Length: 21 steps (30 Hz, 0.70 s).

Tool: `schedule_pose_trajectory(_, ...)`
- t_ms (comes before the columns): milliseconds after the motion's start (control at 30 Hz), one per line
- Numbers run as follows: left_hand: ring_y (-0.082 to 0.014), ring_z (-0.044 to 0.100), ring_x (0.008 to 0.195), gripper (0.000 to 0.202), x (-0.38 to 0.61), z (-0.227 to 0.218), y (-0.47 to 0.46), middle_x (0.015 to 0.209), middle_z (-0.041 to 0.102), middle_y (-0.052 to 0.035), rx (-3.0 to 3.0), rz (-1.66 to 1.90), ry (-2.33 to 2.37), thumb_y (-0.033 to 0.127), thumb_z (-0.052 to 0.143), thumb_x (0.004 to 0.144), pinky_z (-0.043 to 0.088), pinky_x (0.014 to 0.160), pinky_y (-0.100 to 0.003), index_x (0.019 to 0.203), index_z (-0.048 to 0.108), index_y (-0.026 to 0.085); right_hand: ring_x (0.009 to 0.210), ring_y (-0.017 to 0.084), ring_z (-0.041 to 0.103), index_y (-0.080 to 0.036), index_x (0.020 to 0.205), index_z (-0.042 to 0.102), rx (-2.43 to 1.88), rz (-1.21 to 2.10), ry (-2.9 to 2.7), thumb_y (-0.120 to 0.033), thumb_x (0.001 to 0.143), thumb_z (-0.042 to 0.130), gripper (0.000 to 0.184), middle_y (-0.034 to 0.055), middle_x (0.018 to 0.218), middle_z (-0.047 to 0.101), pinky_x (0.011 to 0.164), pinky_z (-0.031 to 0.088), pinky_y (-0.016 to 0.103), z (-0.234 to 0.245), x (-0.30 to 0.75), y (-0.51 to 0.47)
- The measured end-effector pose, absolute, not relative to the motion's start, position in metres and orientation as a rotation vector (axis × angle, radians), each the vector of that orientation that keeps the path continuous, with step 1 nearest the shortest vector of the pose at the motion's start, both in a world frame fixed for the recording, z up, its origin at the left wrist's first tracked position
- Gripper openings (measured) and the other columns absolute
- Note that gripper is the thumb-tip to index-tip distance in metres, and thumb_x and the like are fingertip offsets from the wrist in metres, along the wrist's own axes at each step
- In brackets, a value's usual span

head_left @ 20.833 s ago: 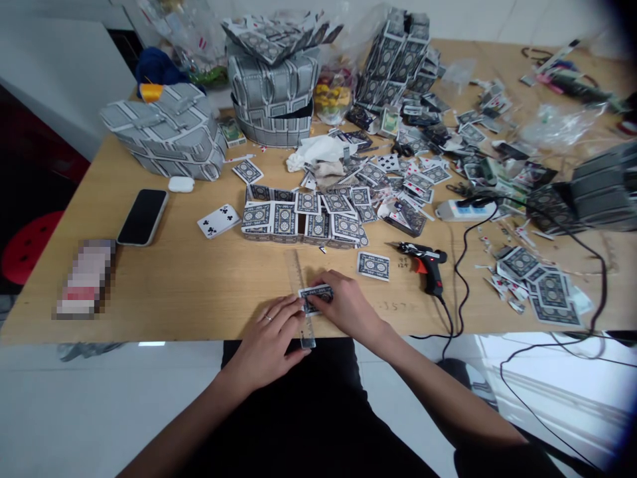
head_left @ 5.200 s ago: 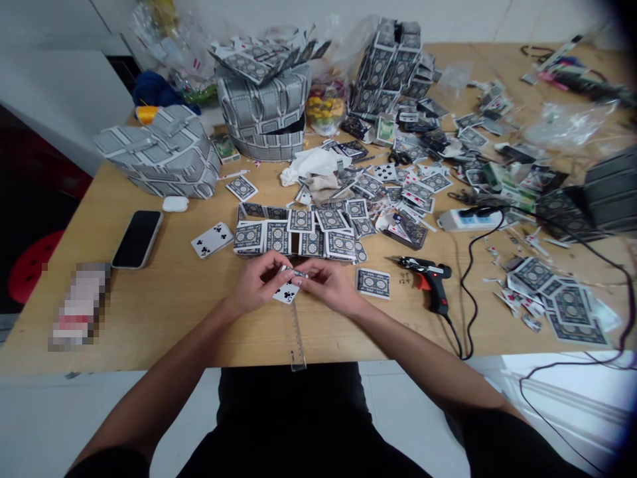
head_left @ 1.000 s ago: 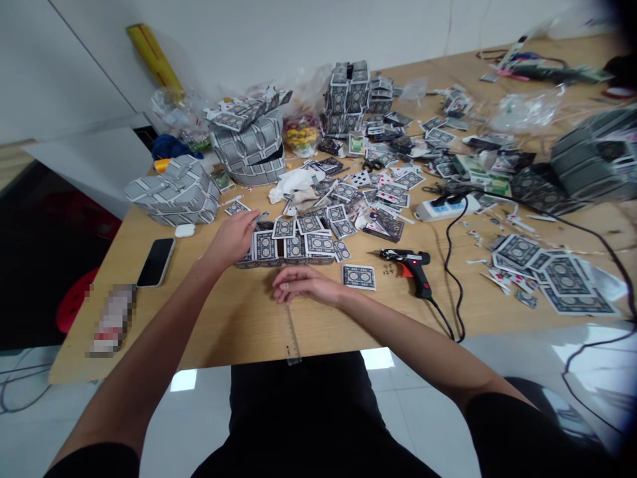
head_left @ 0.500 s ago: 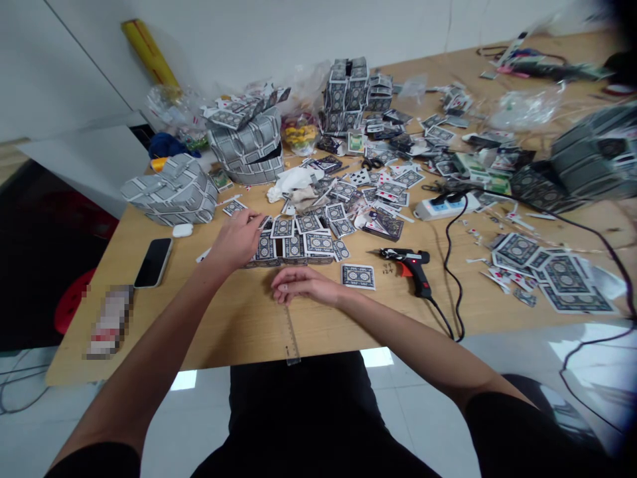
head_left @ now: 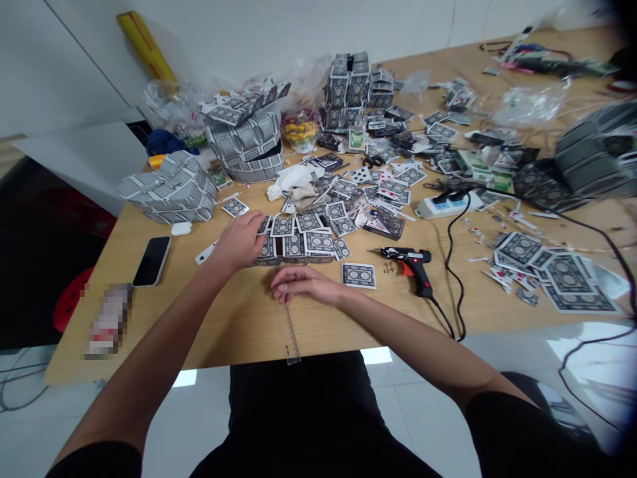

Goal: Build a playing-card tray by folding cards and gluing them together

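Observation:
A low, box-like piece built of playing cards (head_left: 294, 245) lies in front of me, patterned backs facing up. My left hand (head_left: 242, 238) is at its left end, fingers bent over the cards and partly hidden. Just below its near edge, my right hand (head_left: 304, 285) rests on the table, loosely curled with the thumb apart, holding nothing. Under its fingers lies a clear ruler (head_left: 292, 338), pointing toward me. To the right of that hand is a single playing card (head_left: 358, 275), back up. Farther right, a black glue gun (head_left: 411, 259) with an orange trigger lies on its side.
Loose cards (head_left: 393, 186) are heaped behind the piece. Woven card bags (head_left: 169, 189) stand at the back left. A white power strip (head_left: 442, 206) carries black cords (head_left: 450, 245) along the right. A phone (head_left: 152, 261) lies left, beside a white earbud case (head_left: 181, 228).
My left hand has shifted slightly right at the piece's left end, uncovering more of a card beside the wrist. My right hand stays in place.

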<state>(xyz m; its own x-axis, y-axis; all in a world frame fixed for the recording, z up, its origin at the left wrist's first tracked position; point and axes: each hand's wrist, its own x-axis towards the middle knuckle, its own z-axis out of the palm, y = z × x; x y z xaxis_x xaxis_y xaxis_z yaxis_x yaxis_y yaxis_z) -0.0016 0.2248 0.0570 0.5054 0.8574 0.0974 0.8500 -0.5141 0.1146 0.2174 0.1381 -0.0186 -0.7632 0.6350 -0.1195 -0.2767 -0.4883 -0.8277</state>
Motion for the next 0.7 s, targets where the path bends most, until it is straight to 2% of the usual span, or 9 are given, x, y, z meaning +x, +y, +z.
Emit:
schedule_pose_trajectory(167, -0.0324, 0.057, 0.146, 0.056, -0.0024, 0.0552, 0.2256, 0.157, 0.060, -0.0194, 2.645, 0.185, 1.511, 0.021, 0.044, 0.101, 0.043, 0.125, -0.050, 0.155, 0.054, 0.010, 0.085, 0.018, 0.074, -0.017, 0.108, 0.075, -0.566, 2.253, -1.157, -0.040, 0.085, 0.091, 0.036, 0.0076, 0.098, 0.079, 0.079, 0.057, 0.032, -0.0188, 0.2174, 0.1385)
schedule_pose_trajectory(400, -0.0301, 0.055, 0.147, 0.060, 0.0003, 0.0563, 0.2236, 0.158, 0.058, -0.0203, 2.712, 0.162, 1.480, 0.009, 0.040, 0.096, 0.043, 0.125, -0.047, 0.154, 0.055, 0.009, 0.083, 0.018, 0.074, -0.016, 0.106, 0.076, -0.562, 2.250, -1.151, -0.041, 0.083, 0.092, 0.038, 0.0074, 0.096, 0.079, 0.077, 0.058, 0.032, -0.0178, 0.2167, 0.1385)
schedule_pose_trajectory(700, -0.0308, 0.056, 0.146, 0.055, 0.0021, 0.0593, 0.2223, 0.154, 0.060, -0.0208, 2.796, 0.139, 1.456, 0.010, 0.042, 0.098, 0.043, 0.125, -0.047, 0.151, 0.056, 0.010, 0.083, 0.017, 0.074, -0.015, 0.107, 0.076, -0.575, 2.252, -1.155, -0.042, 0.082, 0.093, 0.040, 0.0076, 0.096, 0.080, 0.080, 0.058, 0.032, -0.0147, 0.2178, 0.1375)
